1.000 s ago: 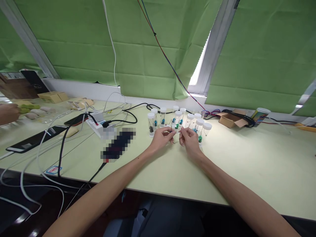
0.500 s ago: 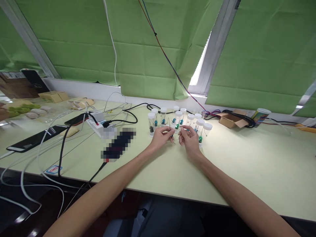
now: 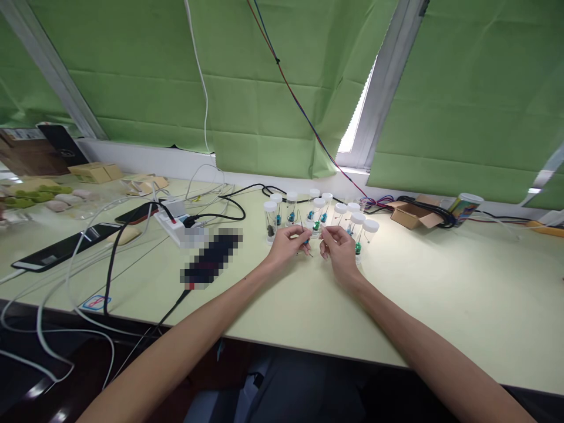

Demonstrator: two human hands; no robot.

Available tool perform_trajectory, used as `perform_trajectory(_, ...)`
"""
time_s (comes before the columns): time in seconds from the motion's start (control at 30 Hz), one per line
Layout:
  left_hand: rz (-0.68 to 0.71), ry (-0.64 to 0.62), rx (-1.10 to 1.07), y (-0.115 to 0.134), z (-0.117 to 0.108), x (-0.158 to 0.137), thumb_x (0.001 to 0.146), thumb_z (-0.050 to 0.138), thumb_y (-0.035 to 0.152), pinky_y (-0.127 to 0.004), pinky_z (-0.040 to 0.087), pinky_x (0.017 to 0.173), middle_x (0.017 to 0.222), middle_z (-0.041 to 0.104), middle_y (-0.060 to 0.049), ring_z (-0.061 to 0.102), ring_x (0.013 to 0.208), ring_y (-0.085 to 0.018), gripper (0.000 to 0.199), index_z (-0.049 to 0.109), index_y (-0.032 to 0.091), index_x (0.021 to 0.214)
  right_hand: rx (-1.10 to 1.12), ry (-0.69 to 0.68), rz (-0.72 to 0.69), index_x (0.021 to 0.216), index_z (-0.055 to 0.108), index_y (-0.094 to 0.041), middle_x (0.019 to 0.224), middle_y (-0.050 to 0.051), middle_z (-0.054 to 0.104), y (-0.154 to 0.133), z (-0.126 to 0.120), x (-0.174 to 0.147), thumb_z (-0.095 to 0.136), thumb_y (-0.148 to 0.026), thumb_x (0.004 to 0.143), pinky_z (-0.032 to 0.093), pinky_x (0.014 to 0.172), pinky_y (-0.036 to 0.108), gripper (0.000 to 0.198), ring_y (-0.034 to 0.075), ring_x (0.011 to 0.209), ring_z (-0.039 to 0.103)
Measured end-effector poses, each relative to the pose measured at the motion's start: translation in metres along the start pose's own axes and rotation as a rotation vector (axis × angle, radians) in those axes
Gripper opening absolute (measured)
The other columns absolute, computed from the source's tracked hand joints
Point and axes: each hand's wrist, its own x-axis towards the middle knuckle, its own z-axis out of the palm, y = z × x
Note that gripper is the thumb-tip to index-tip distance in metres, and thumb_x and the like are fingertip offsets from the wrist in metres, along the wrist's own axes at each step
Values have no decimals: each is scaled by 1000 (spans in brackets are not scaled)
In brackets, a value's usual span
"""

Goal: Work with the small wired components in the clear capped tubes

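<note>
My left hand (image 3: 284,245) is closed in a pinch on a small blue piece with a thin dark wire (image 3: 307,240), which juts above and below the fingers. Close by on the right, my right hand (image 3: 340,249) has thumb and forefinger pressed together; what they hold, if anything, is too small to make out. A narrow gap separates the hands. Around and behind them stand several clear, white-capped tubes, such as the left one (image 3: 269,216) with a dark piece inside. Others hold blue or green pieces with thin wires, including the right-hand tube (image 3: 358,239), partly covered by my right hand.
On the left lie a power strip (image 3: 170,228), a phone (image 3: 66,247), tangled cables and a blurred-out dark object (image 3: 211,258). An open cardboard box (image 3: 409,214), coiled black cable and a printed can (image 3: 465,208) sit at the back right. The table's front edge runs below my forearms.
Both hands stay in almost the same place. The thin wire in my left hand has tipped slightly to the left, and the fingers of my right hand have shifted a little.
</note>
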Motion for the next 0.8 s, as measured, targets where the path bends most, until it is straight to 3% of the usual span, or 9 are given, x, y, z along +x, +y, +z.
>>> perform_trajectory(0.2,45,-20,101,-2,-2,1,75,73,52,-29,51,58,65,60,0,58,52,-12,38,65,15,71,-37,15,41,67,53,-19,52,-6,52,-1,0,-2,77,-48,75,34,38,21,38,7,39,45)
perform_trajectory(0.53,69,-11,154,-3,-2,0,77,71,51,-29,52,59,68,61,0,58,55,-12,35,65,16,73,-78,-8,120,64,52,-19,45,-6,49,-4,0,-4,75,-47,76,33,38,21,38,7,38,42)
perform_trajectory(0.8,14,13,27,-7,-3,3,73,75,50,-31,53,60,69,61,-1,59,58,-14,36,66,15,73,27,-82,95,85,62,-20,62,-5,57,-6,2,-6,76,-49,76,33,38,21,34,7,41,47)
